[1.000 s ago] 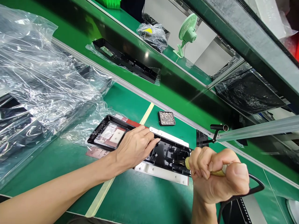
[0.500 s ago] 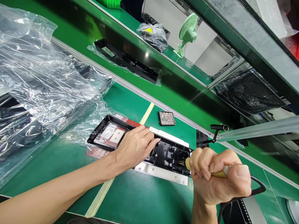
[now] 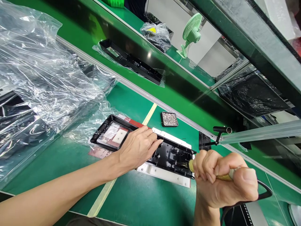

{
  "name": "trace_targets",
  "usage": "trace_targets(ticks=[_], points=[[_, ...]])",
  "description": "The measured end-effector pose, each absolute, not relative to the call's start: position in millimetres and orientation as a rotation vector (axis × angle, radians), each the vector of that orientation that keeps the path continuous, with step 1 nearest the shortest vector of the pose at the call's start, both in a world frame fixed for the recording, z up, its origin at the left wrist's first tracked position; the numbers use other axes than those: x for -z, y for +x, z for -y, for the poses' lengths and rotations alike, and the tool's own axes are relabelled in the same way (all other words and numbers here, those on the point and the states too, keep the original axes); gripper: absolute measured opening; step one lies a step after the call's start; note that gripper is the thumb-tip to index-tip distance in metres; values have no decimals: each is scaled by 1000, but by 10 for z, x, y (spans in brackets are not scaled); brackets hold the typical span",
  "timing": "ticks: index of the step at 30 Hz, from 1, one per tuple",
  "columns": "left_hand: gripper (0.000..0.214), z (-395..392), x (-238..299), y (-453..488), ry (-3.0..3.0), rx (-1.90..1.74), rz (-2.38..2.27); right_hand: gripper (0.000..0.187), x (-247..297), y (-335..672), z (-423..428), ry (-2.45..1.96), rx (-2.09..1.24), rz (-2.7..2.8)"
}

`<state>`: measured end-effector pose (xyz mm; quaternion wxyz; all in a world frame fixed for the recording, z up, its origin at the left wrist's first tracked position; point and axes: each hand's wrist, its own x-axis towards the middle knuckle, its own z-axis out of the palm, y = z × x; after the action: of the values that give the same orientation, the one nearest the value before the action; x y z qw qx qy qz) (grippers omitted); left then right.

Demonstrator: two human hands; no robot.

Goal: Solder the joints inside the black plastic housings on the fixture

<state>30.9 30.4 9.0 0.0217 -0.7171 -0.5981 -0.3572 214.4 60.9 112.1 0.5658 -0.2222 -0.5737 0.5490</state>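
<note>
A long black plastic housing (image 3: 168, 153) lies open side up in a white fixture (image 3: 162, 174), with a rectangular window frame at its left end. My left hand (image 3: 137, 146) grips the housing across its middle, fingers curled over it and thumb along the inside. In my right hand (image 3: 223, 175) is a soldering iron (image 3: 191, 165) with a yellowish handle, fist wrapped round it. Its metal shaft reaches into the right part of the housing; the exact contact at the tip is hard to make out. A black cord (image 3: 265, 191) trails behind that fist.
A small black tray (image 3: 169, 119) of tiny metal pieces sits beyond the fixture. Clear plastic bags (image 3: 47, 78) cover the left side. Another black housing (image 3: 131, 61) lies on plastic at the back. A metal post (image 3: 261, 133) with a black tube holder (image 3: 222, 129) stands to the right.
The whole view has shifted slightly to the right. My right fist with the soldering iron sits a touch further right; my left hand keeps its place on the housing.
</note>
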Motion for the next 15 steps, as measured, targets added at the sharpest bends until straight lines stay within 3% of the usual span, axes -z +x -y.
trace_targets(ticks=[15], points=[[33, -295, -88, 315, -2220, 1094, 1878, 30, -1118, 2161, -626, -482, -1313, 1375]])
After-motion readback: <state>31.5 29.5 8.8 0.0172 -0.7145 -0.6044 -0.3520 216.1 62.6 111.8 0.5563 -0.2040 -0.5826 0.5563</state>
